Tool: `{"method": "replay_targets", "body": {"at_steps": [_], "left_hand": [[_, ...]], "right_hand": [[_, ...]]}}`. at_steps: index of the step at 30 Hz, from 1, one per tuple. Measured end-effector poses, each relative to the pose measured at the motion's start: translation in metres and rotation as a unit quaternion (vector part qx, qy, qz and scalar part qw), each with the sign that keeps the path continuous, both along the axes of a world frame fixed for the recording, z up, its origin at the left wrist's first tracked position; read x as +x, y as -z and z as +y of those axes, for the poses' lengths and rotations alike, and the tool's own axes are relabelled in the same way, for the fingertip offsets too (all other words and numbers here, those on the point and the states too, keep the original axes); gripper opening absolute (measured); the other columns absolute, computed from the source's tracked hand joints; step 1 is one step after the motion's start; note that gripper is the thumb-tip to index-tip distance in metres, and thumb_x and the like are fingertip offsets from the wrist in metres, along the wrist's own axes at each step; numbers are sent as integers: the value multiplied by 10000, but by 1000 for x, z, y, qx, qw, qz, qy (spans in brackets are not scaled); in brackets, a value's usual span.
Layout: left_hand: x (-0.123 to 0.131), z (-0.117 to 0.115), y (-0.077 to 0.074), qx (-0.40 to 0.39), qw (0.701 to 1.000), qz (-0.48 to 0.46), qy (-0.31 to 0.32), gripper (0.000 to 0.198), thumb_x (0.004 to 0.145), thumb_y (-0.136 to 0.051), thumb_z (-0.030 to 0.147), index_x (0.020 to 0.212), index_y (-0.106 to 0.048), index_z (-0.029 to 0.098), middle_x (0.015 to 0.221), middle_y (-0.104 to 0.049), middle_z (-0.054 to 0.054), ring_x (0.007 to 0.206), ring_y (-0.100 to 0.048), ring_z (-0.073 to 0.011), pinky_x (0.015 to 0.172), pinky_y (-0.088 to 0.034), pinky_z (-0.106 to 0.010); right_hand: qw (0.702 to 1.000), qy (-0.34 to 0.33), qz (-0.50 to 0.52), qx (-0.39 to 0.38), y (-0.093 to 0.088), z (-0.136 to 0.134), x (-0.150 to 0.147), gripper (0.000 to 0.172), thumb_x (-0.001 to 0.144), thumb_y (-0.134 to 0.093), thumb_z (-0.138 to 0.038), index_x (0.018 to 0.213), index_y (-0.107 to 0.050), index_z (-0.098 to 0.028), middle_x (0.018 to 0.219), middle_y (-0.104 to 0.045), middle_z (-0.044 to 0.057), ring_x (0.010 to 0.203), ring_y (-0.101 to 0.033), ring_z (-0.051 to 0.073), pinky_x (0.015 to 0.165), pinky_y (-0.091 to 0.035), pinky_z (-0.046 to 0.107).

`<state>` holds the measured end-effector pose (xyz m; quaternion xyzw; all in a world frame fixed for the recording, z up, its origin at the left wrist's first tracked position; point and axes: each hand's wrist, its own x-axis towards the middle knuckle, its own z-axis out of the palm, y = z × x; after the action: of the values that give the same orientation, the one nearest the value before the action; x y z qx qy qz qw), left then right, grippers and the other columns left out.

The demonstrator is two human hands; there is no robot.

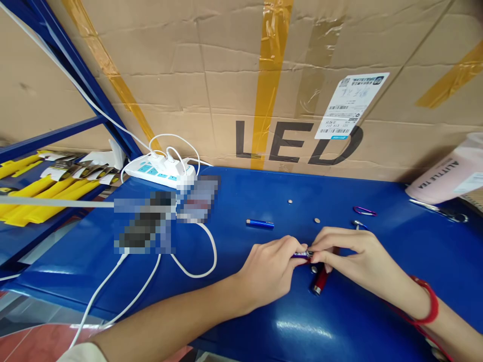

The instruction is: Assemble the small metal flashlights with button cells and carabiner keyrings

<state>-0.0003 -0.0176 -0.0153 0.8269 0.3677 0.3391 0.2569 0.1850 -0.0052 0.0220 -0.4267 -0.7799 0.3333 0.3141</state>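
Observation:
My left hand (pixel 269 269) is closed around a small blue metal tube (pixel 301 255) that looks like part of a mini flashlight. At the tube's silver end, the thumb and fingers of my right hand (pixel 352 254) pinch together. Below the fingertips, a red metal tube (pixel 320 281) lies partly covered by my right hand, with a small round silver piece (pixel 314 270) beside it. Another blue tube (pixel 260 224) rests farther back. Two button cells, one nearer (pixel 317 220) and one farther (pixel 290 201), lie on the blue tabletop (pixel 241 196).
A purple carabiner (pixel 364 211) and a small metal piece (pixel 359 224) lie beyond my right hand. Left stand a white power strip (pixel 158 171), cables and pixelated items. A large cardboard box (pixel 226 75) walls the back; a pink cup (pixel 445 173) leans at right.

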Motion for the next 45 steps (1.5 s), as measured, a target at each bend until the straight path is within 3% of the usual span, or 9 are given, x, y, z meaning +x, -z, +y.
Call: {"method": "replay_targets", "body": {"at_steps": [5, 10, 18, 25, 28, 31, 37, 42, 45], "left_hand": [[0, -1, 1, 48, 998, 31, 11, 166, 940, -367, 171, 973, -529, 193, 955, -689, -31, 892, -661, -160, 719, -509, -242], [1, -2, 2, 98, 993, 63, -5, 202, 948, -337, 174, 990, -535, 172, 859, -671, -37, 768, -650, -172, 619, -495, -256], [3, 0, 1, 76, 993, 85, -16, 236, 918, -372, 111, 1093, -515, 178, 906, -665, -20, 799, -624, -169, 668, -505, -275], [2, 3, -2, 96, 992, 71, -35, 230, 917, -377, 143, 1032, -572, 184, 868, -676, -20, 792, -631, -166, 651, -500, -262], [3, 3, -7, 57, 994, 74, -50, 217, 919, -382, 164, 1015, -575, 189, 896, -678, -20, 807, -635, -171, 669, -502, -269], [5, 3, -9, 7, 997, 59, -52, 211, 926, -387, 184, 1044, -561, 197, 959, -677, -19, 876, -633, -177, 738, -506, -284], [3, 7, -10, -39, 996, 4, -81, 203, 933, -381, 191, 1027, -558, 219, 1027, -668, 0, 953, -617, -168, 833, -486, -289], [-2, 12, -11, -10, 996, 5, -84, 228, 936, -359, 182, 1030, -564, 213, 993, -669, -7, 918, -612, -171, 811, -482, -294], [-4, 15, -12, 2, 997, 33, -75, 234, 936, -353, 183, 1016, -571, 210, 963, -671, -13, 895, -602, -176, 788, -481, -298]], "right_hand": [[997, 16, -2, -75, -2, 1, -2, 331, 728, -672, -449, 544, -645, -175, 548, -588, 16, 405, -557, 107, 416, -467, 204], [991, 21, 25, -129, -5, 0, -4, 372, 677, -707, -475, 508, -595, -164, 512, -548, -2, 378, -550, 106, 394, -454, 195], [985, 42, -3, -166, 1, 5, 1, 371, 693, -688, -487, 536, -585, -167, 480, -540, -8, 413, -547, 108, 433, -433, 204], [979, 44, 8, -198, 4, 4, -1, 446, 668, -649, -594, 565, -554, -170, 378, -508, -21, 355, -508, 111, 399, -394, 213], [986, 55, 1, -159, 3, 2, -4, 446, 700, -619, -600, 573, -566, -176, 389, -516, -21, 359, -524, 118, 387, -408, 215], [996, 64, -15, -66, 5, 0, -5, 407, 768, -579, -553, 595, -599, -185, 431, -537, -19, 373, -536, 113, 409, -441, 224], [983, 115, -14, 144, 12, 1, 3, 222, 769, -658, -411, 809, -693, -195, 751, -650, 22, 424, -534, 72, 449, -475, 224], [988, 34, 8, 151, 14, 0, 4, 178, 825, -622, -268, 984, -689, -225, 899, -641, 27, 464, -559, 48, 483, -505, 199], [989, 28, 0, 147, 14, -1, 3, 206, 832, -613, -225, 1026, -682, -228, 920, -631, 26, 486, -569, 46, 484, -506, 186]]}}
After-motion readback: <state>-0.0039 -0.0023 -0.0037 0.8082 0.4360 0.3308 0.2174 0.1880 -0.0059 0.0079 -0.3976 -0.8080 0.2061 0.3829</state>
